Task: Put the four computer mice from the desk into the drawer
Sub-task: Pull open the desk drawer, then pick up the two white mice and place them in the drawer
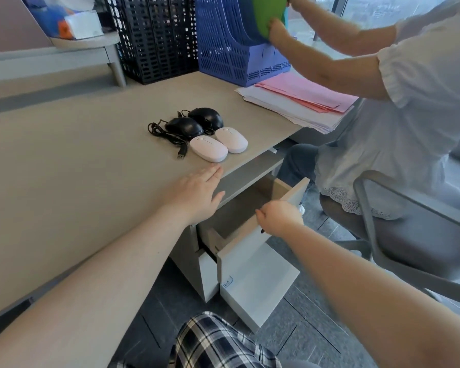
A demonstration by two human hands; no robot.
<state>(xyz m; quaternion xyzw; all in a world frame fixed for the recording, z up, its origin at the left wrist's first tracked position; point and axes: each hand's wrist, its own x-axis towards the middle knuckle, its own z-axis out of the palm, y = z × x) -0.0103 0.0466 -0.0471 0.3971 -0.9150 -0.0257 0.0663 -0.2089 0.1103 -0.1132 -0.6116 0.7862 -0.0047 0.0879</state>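
Gripped by the right hand (278, 217) is seemingly the drawer (252, 235) front; the left hand (197, 193) lies flat and empty near four mice (209, 148).

My right hand (278, 217) covers part of the top edge of the drawer (252, 232) front, its fingertips curl out of sight behind that edge, and most of the drawer's inside lies in shadow under the desk (64, 168), so I cannot tell its contents. The two black mice (194, 122) partly hide each other and their tangled cables, and the small label (228, 282) on the lower cabinet front is too small to read. The green folder (270, 17) and the seated person's upper body are cut off by the top and right edges; items on the far left shelf are blurred.
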